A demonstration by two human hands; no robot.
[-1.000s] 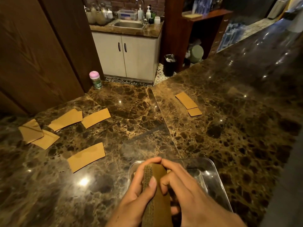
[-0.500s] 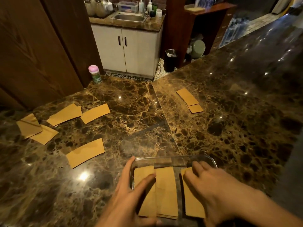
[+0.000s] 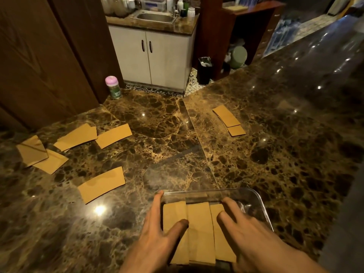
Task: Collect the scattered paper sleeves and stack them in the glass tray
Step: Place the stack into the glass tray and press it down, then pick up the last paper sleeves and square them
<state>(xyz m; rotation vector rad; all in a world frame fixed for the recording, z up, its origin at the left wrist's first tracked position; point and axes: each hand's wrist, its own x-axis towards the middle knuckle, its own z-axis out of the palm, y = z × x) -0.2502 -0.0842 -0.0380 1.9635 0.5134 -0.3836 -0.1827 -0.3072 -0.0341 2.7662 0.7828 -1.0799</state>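
Both hands lay flat and spread, gripping nothing: the left hand (image 3: 157,239) and right hand (image 3: 254,237) pressed on paper sleeves (image 3: 199,231) fanned inside the glass tray (image 3: 262,205). More loose sleeves (image 3: 102,184) lay on the tabletop (image 3: 275,164) beyond the left hand.
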